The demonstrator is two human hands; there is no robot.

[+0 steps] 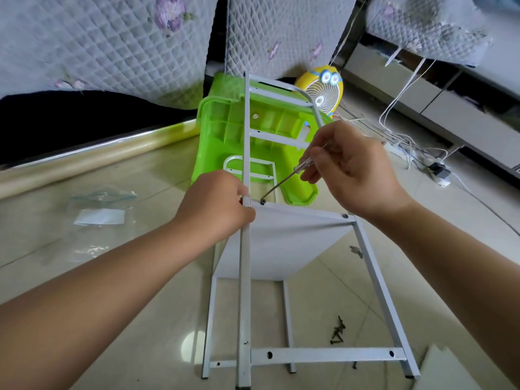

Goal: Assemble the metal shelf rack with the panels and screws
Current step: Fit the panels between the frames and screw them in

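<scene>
Centre of frame: white rack [323,356], panel [281,237] fitted. Left hand [216,204] grips its front post [244,291]; right hand [351,170] pinches screwdriver [281,184], tip on corner screw [262,202]. Risk: tip slips out, chewing screw head, if post shifts.

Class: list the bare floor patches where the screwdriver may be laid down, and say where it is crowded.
For the screwdriver, bare tile lies between the roll and the plastic bag, and below the left forearm beside the rack frame. Crowded: loose screws inside the frame, cables at right.
</scene>
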